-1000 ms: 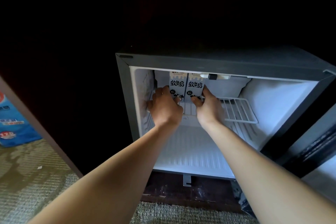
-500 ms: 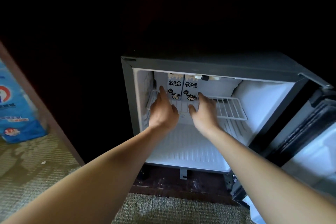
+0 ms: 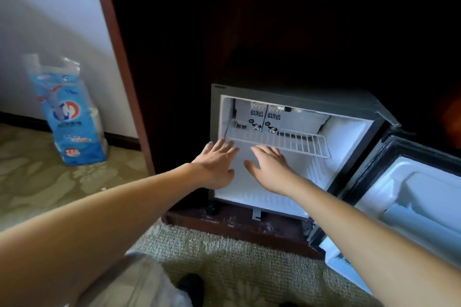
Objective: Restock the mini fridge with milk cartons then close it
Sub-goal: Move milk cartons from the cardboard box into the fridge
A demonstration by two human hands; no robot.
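— Well, where are the milk cartons (image 3: pixel 257 119)?
— Two white ones with cow faces stand upright, side by side on the wire shelf (image 3: pixel 303 142) in the mini fridge (image 3: pixel 299 97), at 12 o'clock from both hands.
— And the hands?
— The left hand (image 3: pixel 217 164) and right hand (image 3: pixel 270 169) are flat, fingers straight, holding nothing. The fridge door (image 3: pixel 411 194) hangs open at 3 o'clock, and a blue pack (image 3: pixel 72 117) stands at 9 o'clock

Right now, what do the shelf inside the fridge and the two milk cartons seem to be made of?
The shelf: probably metal wire with a white coating, slightly glossy; it shows thin parallel rods inside a rim. The milk cartons: likely printed paperboard, fairly matt; they show flat faces, straight folded edges and printed cow drawings.
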